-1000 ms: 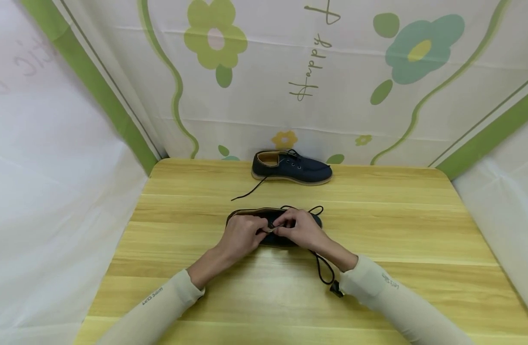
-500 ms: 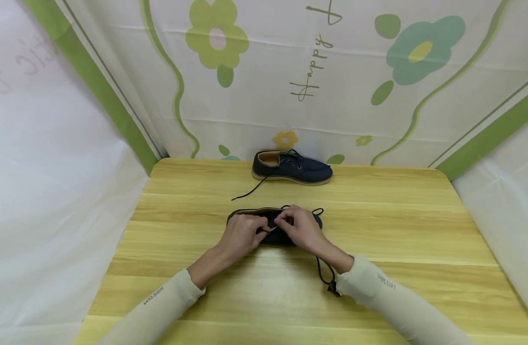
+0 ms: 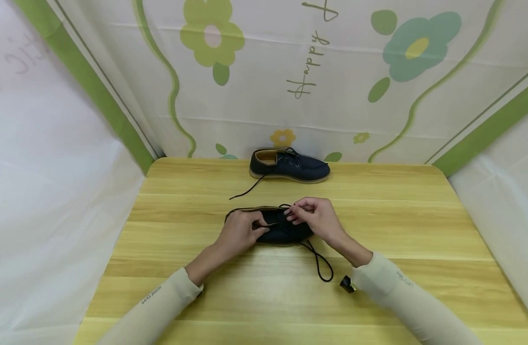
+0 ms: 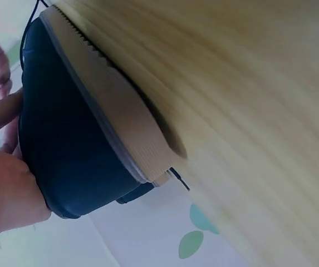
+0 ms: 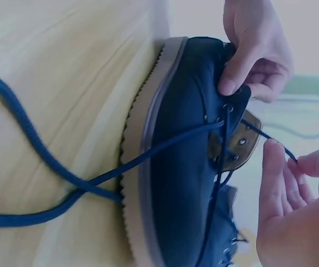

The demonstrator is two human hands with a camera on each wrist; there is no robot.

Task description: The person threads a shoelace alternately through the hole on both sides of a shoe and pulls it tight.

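Note:
A dark navy lace-up shoe [image 3: 285,235] with a pale ridged sole sits on the table, toe to the right. My left hand [image 3: 240,230] pinches the eyelet flap [image 5: 238,105] at its opening, thumb on the outer side. Above the laced part, my right hand [image 3: 320,218] pinches a dark shoelace [image 5: 270,138] between thumb and fingertips. In the right wrist view that lace runs taut from the shoe's far flap [image 5: 243,142] to the fingers. From the near side, another stretch of lace [image 3: 326,278] makes a loop on the table.
A matching shoe [image 3: 307,168] stands at the table's back edge, one lace end [image 3: 246,193] trailing toward the left front. Behind it hangs a flower-printed curtain [image 3: 264,96]. A small black object [image 3: 346,283] is by the right cuff.
My right hand has moved right and away from the left hand, drawing the lace out from beside the flap. My left hand keeps its hold on the shoe. The far shoe stays put.

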